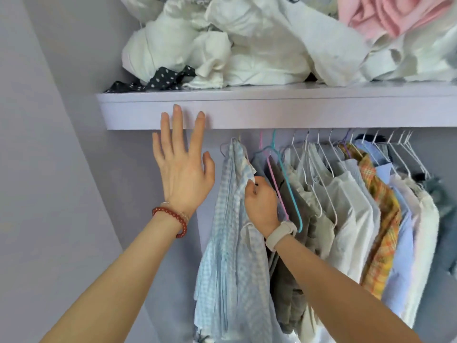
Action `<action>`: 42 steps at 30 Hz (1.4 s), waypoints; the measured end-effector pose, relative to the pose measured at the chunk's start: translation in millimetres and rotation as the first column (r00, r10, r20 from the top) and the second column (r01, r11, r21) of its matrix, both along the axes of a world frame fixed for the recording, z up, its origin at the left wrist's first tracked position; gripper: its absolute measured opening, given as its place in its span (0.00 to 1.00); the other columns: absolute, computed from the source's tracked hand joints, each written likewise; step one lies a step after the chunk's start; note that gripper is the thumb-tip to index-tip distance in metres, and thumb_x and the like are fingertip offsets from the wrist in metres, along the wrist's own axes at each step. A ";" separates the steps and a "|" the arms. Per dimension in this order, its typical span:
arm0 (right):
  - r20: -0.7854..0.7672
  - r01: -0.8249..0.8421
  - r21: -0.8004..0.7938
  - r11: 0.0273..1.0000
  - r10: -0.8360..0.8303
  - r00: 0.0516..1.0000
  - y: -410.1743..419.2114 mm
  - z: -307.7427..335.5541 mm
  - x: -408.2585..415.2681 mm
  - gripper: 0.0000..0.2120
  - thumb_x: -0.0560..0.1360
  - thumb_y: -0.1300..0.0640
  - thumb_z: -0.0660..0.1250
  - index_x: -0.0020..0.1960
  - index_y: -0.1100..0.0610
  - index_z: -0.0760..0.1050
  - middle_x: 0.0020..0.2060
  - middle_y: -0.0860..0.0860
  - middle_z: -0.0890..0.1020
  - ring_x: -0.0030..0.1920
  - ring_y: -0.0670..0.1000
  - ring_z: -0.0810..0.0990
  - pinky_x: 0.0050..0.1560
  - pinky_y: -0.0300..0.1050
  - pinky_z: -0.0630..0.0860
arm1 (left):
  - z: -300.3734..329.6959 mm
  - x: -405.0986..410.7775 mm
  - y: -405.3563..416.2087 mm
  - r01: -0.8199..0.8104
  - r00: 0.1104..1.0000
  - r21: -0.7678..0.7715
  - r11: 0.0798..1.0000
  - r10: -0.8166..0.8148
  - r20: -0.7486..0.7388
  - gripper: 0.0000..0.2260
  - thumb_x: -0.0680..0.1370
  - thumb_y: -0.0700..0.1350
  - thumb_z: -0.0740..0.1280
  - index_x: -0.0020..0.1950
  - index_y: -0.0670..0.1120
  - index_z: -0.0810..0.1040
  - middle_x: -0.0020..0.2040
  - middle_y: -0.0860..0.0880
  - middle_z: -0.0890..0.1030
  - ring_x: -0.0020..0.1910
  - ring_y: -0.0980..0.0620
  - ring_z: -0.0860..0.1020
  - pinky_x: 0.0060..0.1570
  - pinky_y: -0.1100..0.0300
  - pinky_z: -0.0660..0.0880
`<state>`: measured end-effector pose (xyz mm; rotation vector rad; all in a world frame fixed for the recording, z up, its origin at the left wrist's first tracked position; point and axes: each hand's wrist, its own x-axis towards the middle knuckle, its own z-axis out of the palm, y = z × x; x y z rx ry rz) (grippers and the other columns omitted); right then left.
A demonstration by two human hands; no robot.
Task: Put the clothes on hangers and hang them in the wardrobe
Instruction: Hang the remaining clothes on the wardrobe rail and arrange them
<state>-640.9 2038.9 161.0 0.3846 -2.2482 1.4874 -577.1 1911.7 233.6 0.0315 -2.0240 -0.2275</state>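
A light blue checked shirt hangs on a hanger at the left end of the wardrobe rail, its hook up under the shelf. My right hand grips the shirt's collar edge and hanger near the shoulder. My left hand is raised beside the shirt with fingers spread and straight, in front of the shelf's front edge, holding nothing. Right of the shirt hang an empty pink hanger and an empty teal hanger.
The rail further right carries several hung garments: cream tops, an orange plaid shirt, pale blue and white shirts. The lilac shelf above holds a pile of white clothes, a polka-dot piece and pink fabric. The wardrobe wall is at left.
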 end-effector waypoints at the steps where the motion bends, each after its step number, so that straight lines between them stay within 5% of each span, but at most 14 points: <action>1: -0.003 0.016 -0.013 1.000 -0.016 1.000 -4.0 2.7 -9.6 0.08 0.78 0.61 0.56 0.40 0.60 0.67 0.23 0.49 0.64 0.24 0.48 0.62 0.30 0.45 0.59 | 5.9 -8.2 -0.3 -0.028 0.999 -0.029 0.999 0.029 0.034 0.30 0.72 0.40 0.60 0.75 0.46 0.57 0.75 0.37 0.52 0.74 0.36 0.49 0.70 0.40 0.46; 4: 0.040 0.048 0.020 0.999 -0.049 0.998 -12.7 3.7 -34.2 0.07 0.78 0.61 0.56 0.43 0.62 0.69 0.27 0.55 0.71 0.31 0.57 0.70 0.34 0.46 0.62 | 7.6 -24.5 -3.1 -0.094 0.990 -0.079 0.992 0.102 0.099 0.34 0.72 0.40 0.63 0.75 0.46 0.52 0.75 0.36 0.49 0.73 0.35 0.46 0.69 0.37 0.46; 7: 0.130 0.055 0.141 0.988 -0.073 0.989 -14.4 -9.3 -47.9 0.12 0.79 0.59 0.54 0.52 0.68 0.71 0.42 0.65 0.79 0.44 0.63 0.77 0.37 0.48 0.66 | 3.9 -29.2 -6.3 -0.127 0.986 -0.103 0.987 0.137 0.096 0.36 0.71 0.40 0.64 0.75 0.46 0.52 0.75 0.35 0.51 0.73 0.34 0.48 0.68 0.36 0.48; 14: 0.189 -0.074 0.177 0.981 0.040 0.981 -10.5 -27.2 -29.0 0.11 0.79 0.56 0.55 0.60 0.54 0.69 0.50 0.59 0.78 0.51 0.61 0.77 0.44 0.53 0.74 | 1.8 -18.1 -4.9 -0.074 0.987 -0.058 0.996 0.082 0.139 0.35 0.72 0.40 0.63 0.76 0.48 0.51 0.76 0.39 0.49 0.74 0.38 0.46 0.69 0.38 0.48; 17: 0.110 -0.104 0.200 0.974 0.084 0.990 2.9 -29.3 -9.3 0.17 0.78 0.61 0.56 0.67 0.56 0.66 0.62 0.58 0.72 0.60 0.57 0.73 0.56 0.51 0.72 | -17.6 -2.3 1.3 -0.004 0.984 0.032 0.999 -0.002 0.179 0.32 0.73 0.39 0.62 0.75 0.48 0.55 0.76 0.42 0.50 0.75 0.41 0.46 0.69 0.39 0.48; 21: -0.096 -0.035 0.287 0.957 0.064 0.993 34.0 -33.1 29.8 0.19 0.78 0.63 0.57 0.69 0.61 0.65 0.65 0.56 0.71 0.66 0.54 0.68 0.64 0.38 0.62 | -60.4 19.6 10.4 0.041 0.962 0.121 0.992 -0.072 0.264 0.26 0.75 0.39 0.61 0.73 0.45 0.61 0.75 0.41 0.55 0.75 0.41 0.50 0.69 0.38 0.47; 26: -0.287 0.121 0.427 0.896 0.007 0.958 95.2 -63.6 91.0 0.16 0.76 0.62 0.56 0.61 0.67 0.73 0.58 0.61 0.76 0.61 0.58 0.72 0.65 0.51 0.68 | -133.1 46.4 47.7 0.185 0.908 0.075 0.980 -0.199 0.369 0.20 0.74 0.40 0.61 0.66 0.40 0.72 0.68 0.38 0.69 0.69 0.38 0.65 0.64 0.36 0.60; 34: 0.059 0.259 0.652 0.713 -0.388 0.920 240.1 -179.3 228.5 0.15 0.71 0.65 0.63 0.56 0.67 0.76 0.55 0.62 0.79 0.57 0.64 0.77 0.57 0.61 0.73 | -256.3 109.6 173.4 0.502 0.488 0.103 0.859 -0.379 0.786 0.20 0.78 0.43 0.58 0.70 0.45 0.65 0.72 0.45 0.63 0.72 0.49 0.59 0.69 0.48 0.56; 42: 0.329 0.463 0.690 0.556 -0.811 0.484 394.1 -243.9 400.0 0.18 0.77 0.58 0.56 0.66 0.60 0.69 0.65 0.57 0.71 0.68 0.56 0.66 0.68 0.50 0.60 | -312.8 198.4 365.6 0.887 0.048 0.185 0.424 -0.483 0.874 0.21 0.77 0.43 0.57 0.71 0.47 0.64 0.72 0.47 0.63 0.72 0.52 0.60 0.68 0.57 0.58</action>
